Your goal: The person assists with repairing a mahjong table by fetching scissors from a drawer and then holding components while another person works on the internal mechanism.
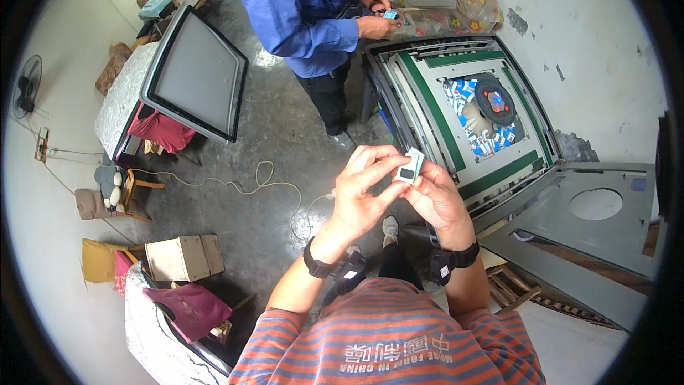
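Note:
My left hand (361, 189) and my right hand (443, 203) meet in front of my chest. Between their fingertips they pinch a small white block (410, 167) with a dark rectangle on its face and a teal edge; its exact kind I cannot make out. To the right stands an opened mahjong table (467, 171), its top off and its frame lined with green strips. Blue-and-white mahjong tiles (463, 93) lie jumbled in its centre well, partly under a dark round unit (495, 100).
Across from me a person in a blue shirt (299, 14) holds a small blue item (390, 15). A framed panel (199, 75) leans at the left. A cable (267, 175) loops over the floor. A grey panel with a round hole (570, 221) lies at the right.

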`<state>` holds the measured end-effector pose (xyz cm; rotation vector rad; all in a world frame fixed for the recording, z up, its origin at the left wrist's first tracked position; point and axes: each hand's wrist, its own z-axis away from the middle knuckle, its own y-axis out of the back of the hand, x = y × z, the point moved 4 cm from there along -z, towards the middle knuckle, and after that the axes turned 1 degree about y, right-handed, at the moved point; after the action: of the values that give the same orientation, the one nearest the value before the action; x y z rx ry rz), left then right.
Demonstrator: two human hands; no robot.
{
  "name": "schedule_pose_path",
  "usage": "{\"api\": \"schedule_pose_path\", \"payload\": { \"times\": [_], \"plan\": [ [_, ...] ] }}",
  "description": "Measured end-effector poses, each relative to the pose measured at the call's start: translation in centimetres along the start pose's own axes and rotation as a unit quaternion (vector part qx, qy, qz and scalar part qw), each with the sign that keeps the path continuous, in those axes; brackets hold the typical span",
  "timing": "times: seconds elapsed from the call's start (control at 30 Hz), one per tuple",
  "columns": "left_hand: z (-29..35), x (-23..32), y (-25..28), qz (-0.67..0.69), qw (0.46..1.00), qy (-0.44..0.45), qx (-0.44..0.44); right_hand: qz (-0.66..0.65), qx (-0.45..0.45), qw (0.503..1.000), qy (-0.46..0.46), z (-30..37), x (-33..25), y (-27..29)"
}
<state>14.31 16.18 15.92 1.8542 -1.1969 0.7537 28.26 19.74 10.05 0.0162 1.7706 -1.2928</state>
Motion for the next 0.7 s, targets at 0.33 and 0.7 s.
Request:
{"api": "schedule_pose_path", "payload": {
  "times": [0.33, 0.7],
  "plan": [
    [2.6, -4.6, 0.4, 0.315, 0.918, 0.217, 0.103, 0.042, 0.018, 0.999, -0.028, -0.1, 1.0, -2.1],
    [2.7, -7.8, -0.5, 0.37, 0.882, 0.264, 0.121, 0.047, 0.052, 0.997, -0.042, -0.6, 1.7, -0.2]
  ]
}}
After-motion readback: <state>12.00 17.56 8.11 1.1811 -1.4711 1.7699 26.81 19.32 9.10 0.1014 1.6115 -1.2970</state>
